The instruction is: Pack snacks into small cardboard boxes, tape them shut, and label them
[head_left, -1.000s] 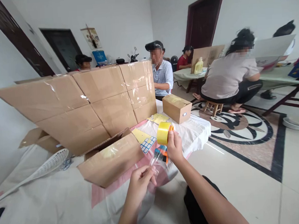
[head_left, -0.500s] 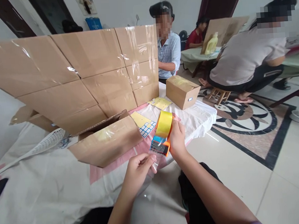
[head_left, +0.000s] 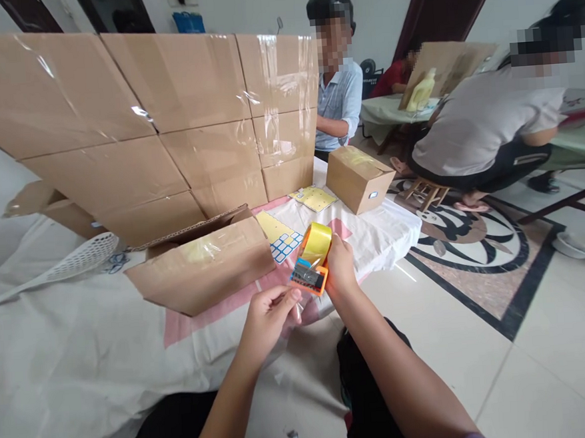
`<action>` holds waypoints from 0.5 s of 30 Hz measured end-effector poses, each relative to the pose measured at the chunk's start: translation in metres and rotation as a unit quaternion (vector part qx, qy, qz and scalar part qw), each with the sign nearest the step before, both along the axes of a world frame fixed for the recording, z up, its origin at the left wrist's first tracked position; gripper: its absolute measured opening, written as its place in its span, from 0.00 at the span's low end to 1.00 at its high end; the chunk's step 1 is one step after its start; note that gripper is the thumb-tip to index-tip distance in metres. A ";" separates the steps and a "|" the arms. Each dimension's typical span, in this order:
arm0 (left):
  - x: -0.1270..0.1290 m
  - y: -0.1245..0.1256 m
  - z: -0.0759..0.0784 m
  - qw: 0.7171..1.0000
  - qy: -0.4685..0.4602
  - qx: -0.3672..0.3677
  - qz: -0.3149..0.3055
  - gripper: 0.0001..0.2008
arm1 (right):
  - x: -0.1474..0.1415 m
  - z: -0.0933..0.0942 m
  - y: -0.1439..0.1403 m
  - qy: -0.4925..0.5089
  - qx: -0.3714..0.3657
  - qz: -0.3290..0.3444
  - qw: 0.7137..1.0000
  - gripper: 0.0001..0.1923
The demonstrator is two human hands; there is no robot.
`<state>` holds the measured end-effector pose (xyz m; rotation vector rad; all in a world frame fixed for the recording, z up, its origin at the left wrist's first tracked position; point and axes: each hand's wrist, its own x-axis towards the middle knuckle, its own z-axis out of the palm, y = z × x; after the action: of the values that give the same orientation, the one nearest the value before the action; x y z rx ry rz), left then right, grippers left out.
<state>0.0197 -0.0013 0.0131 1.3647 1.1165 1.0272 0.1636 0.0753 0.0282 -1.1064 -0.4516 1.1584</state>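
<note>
My right hand (head_left: 340, 264) is closed around an orange and blue tape dispenser (head_left: 308, 275) that carries a roll of yellowish tape (head_left: 318, 242). Thumb and fingers of my left hand (head_left: 269, 317) pinch a short clear strip of tape (head_left: 299, 306) just below the dispenser's toothed edge. Left of the dispenser, on the cloth-covered table, lies a cardboard box (head_left: 210, 268) with its upper side partly open and tape on its face. Yellow sheets with blue outlines (head_left: 285, 245) lie behind my hands.
A wall of taped cardboard boxes (head_left: 205, 121) stands along the table. A smaller box (head_left: 360, 179) sits at its far right end. A white perforated plastic piece (head_left: 77, 257) lies at left. Other people sit behind and to the right; a basin (head_left: 577, 244) is on the floor.
The view has shifted slightly. The dispenser is tilted more, its toothed end turned further towards me. My left hand still pinches the strip close to it.
</note>
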 end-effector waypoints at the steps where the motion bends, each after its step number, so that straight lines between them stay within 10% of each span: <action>1: 0.002 -0.001 0.000 1.000 -0.003 -0.004 -0.004 0.22 | 0.002 0.000 0.001 -0.008 -0.003 -0.003 1.000 0.08; 15: 0.008 -0.006 0.000 0.999 -0.025 -0.024 0.004 0.27 | 0.006 0.003 0.004 -0.065 0.023 -0.009 0.998 0.12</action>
<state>0.0281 -0.0069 0.0133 1.2903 1.1040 1.0284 0.1696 0.0794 0.0315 -1.1474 -0.5653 1.0583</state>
